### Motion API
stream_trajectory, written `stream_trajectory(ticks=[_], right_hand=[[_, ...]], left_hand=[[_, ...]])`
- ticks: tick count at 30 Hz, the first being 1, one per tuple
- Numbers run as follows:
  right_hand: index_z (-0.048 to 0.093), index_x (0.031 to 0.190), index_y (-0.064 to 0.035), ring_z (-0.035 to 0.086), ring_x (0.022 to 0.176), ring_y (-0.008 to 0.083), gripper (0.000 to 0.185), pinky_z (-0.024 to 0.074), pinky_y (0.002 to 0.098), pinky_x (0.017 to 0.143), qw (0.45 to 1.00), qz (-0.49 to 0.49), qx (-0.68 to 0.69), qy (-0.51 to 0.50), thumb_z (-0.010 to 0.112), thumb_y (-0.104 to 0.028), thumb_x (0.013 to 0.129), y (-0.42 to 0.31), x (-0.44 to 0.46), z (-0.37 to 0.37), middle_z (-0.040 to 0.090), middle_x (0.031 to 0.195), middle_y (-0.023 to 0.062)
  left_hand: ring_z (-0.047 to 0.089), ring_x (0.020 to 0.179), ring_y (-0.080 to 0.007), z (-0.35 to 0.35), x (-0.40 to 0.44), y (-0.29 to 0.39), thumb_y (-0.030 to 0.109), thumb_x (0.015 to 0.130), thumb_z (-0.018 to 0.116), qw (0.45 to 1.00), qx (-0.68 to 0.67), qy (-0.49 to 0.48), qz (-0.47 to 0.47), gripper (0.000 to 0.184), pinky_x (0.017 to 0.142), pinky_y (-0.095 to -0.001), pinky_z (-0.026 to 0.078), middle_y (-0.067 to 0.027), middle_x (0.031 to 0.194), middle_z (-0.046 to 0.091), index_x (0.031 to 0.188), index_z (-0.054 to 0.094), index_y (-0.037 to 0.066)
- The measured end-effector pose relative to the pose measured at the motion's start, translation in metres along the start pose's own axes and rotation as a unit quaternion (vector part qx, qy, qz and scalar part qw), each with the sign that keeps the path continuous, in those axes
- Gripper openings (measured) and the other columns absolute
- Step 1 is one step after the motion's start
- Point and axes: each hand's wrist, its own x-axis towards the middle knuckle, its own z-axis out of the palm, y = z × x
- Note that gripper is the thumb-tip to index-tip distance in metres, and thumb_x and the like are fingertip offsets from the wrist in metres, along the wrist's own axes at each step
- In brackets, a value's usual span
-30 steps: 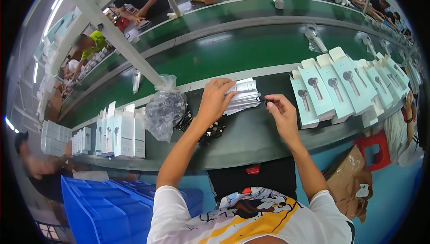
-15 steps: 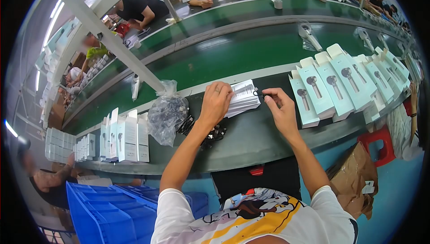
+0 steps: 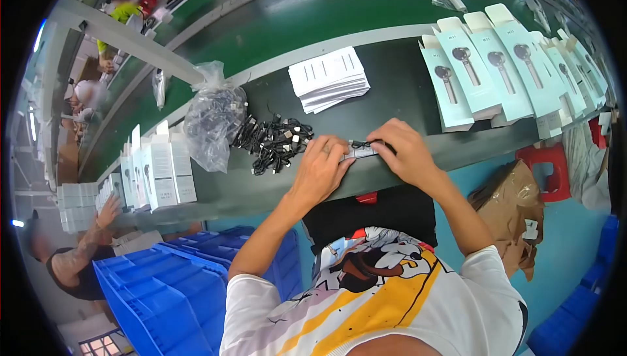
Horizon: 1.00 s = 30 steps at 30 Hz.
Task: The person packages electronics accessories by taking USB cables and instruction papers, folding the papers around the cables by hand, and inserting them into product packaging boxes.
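Note:
Near the table's front edge, my left hand (image 3: pixel 321 163) is closed on the left end of a small folded white paper (image 3: pixel 359 151). My right hand (image 3: pixel 403 149) pinches a black cable (image 3: pixel 361 143) lying along the top of that paper. Behind them sits a stack of white leaflets (image 3: pixel 328 79), untouched. Left of my hands is a pile of black cables (image 3: pixel 277 142), beside a clear plastic bag (image 3: pixel 213 121) with dark cables inside.
Open light-green boxes (image 3: pixel 501 72) stand at the right, more boxes (image 3: pixel 160 170) at the left. A green conveyor (image 3: pixel 313 21) runs behind. Blue crates (image 3: pixel 163 287), a red stool (image 3: pixel 548 172) and brown paper (image 3: pixel 509 212) lie below. A co-worker's arm (image 3: pixel 85 242) is at far left.
Both hands have moved from the leaflet stack toward the table's front edge, with a folded paper and the cable now between them. The view has tilted downward.

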Motion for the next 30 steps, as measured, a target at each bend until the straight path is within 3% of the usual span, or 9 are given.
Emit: stream_trajectory(ticks=[2, 9, 12, 15, 18, 20, 22, 24, 30], right_hand=[[0.07, 0.1, -0.0035, 0.062, 0.091, 0.0334, 0.012, 0.0476, 0.0419, 0.083, 0.999, -0.021, -0.007, -0.027, 0.069, -0.006, 0.088, 0.006, -0.003, 0.011, 0.067, 0.093, 0.0129], [0.065, 0.098, -0.0043, 0.057, 0.101, 0.034, 0.014, 0.0446, 0.0453, 0.086, 0.997, -0.073, -0.014, -0.032, 0.072, -0.008, 0.086, 0.001, -0.005, 0.013, 0.064, 0.114, 0.0109], [0.063, 0.099, -0.005, 0.056, 0.098, 0.0328, 0.015, 0.0431, 0.0443, 0.087, 0.994, -0.054, -0.05, -0.08, 0.071, -0.008, 0.086, 0.002, -0.012, 0.014, 0.062, 0.108, 0.01], [0.064, 0.096, -0.0041, 0.056, 0.096, 0.031, 0.013, 0.0445, 0.0419, 0.086, 0.996, -0.052, -0.039, -0.055, 0.07, -0.008, 0.085, 0.004, -0.017, 0.016, 0.061, 0.1, 0.0094], [0.064, 0.094, -0.0028, 0.056, 0.095, 0.0321, 0.01, 0.046, 0.042, 0.085, 0.999, -0.027, 0.007, -0.036, 0.069, -0.008, 0.087, 0.005, -0.015, 0.013, 0.061, 0.096, 0.0108], [0.064, 0.093, -0.0023, 0.056, 0.094, 0.033, 0.009, 0.0466, 0.0425, 0.085, 0.998, -0.019, 0.041, -0.032, 0.069, -0.008, 0.087, 0.008, -0.014, 0.013, 0.061, 0.095, 0.0116], [0.063, 0.092, -0.0021, 0.056, 0.093, 0.0339, 0.009, 0.0471, 0.0428, 0.084, 0.998, -0.012, 0.06, -0.028, 0.068, -0.008, 0.089, 0.009, -0.015, 0.013, 0.061, 0.093, 0.0122], [0.063, 0.092, -0.0022, 0.056, 0.093, 0.0338, 0.009, 0.0473, 0.0424, 0.084, 0.997, -0.002, 0.076, -0.022, 0.068, -0.009, 0.089, 0.012, -0.017, 0.013, 0.061, 0.093, 0.0122], [0.063, 0.092, -0.0009, 0.057, 0.092, 0.0322, 0.01, 0.0482, 0.0415, 0.082, 0.994, 0.022, 0.103, -0.002, 0.069, -0.009, 0.09, 0.016, -0.02, 0.009, 0.062, 0.093, 0.0115]], left_hand=[[0.062, 0.103, -0.0326, 0.004, -0.006, 0.002, 0.006, 0.08, 0.079, 1.0, -0.011, 0.009, -0.021, 0.025, 0.083, -0.0442, 0.045, -0.011, 0.106, 0.067, 0.094, 0.059, 0.005], [0.062, 0.103, -0.0333, 0.006, -0.007, 0.0, 0.005, 0.079, 0.079, 0.999, 0.006, 0.003, -0.036, 0.024, 0.085, -0.0454, 0.046, -0.0107, 0.106, 0.068, 0.091, 0.06, 0.004], [0.062, 0.103, -0.0325, 0.003, -0.005, 0.0, 0.006, 0.079, 0.079, 0.999, 0.009, -0.017, -0.03, 0.023, 0.086, -0.0437, 0.046, -0.0109, 0.107, 0.067, 0.093, 0.06, 0.004], [0.062, 0.104, -0.0315, -0.018, 0.013, 0.008, 0.01, 0.081, 0.079, 1.0, 0.004, -0.018, -0.003, 0.024, 0.088, -0.0414, 0.048, -0.0109, 0.107, 0.067, 0.097, 0.063, 0.003], [0.065, 0.101, -0.031, -0.055, 0.061, 0.015, 0.002, 0.08, 0.076, 0.998, -0.062, 0.001, -0.032, 0.024, 0.088, -0.04, 0.05, -0.0134, 0.107, 0.068, 0.101, 0.063, 0.002], [0.066, 0.099, -0.0276, -0.069, 0.109, 0.008, 0.003, 0.085, 0.071, 0.998, -0.063, 0.028, 0.001, 0.021, 0.089, -0.0373, 0.051, -0.0132, 0.108, 0.069, 0.106, 0.065, 0.002], [0.067, 0.096, -0.0313, -0.066, 0.171, 0.001, 0.011, 0.09, 0.068, 0.99, -0.125, 0.033, -0.052, 0.018, 0.087, -0.0387, 0.052, -0.0148, 0.103, 0.068, 0.104, 0.064, 0.0], [0.068, 0.097, -0.0289, -0.046, 0.234, -0.021, 0.015, 0.094, 0.065, 0.983, -0.169, 0.016, -0.075, 0.019, 0.087, -0.0375, 0.053, -0.0151, 0.102, 0.069, 0.106, 0.065, 0.001], [0.068, 0.102, -0.0317, 0.041, 0.34, -0.03, 0.021, 0.093, 0.065, 0.996, -0.078, -0.045, -0.008, 0.026, 0.09, -0.0429, 0.052, -0.0163, 0.106, 0.072, 0.108, 0.067, 0.0]])
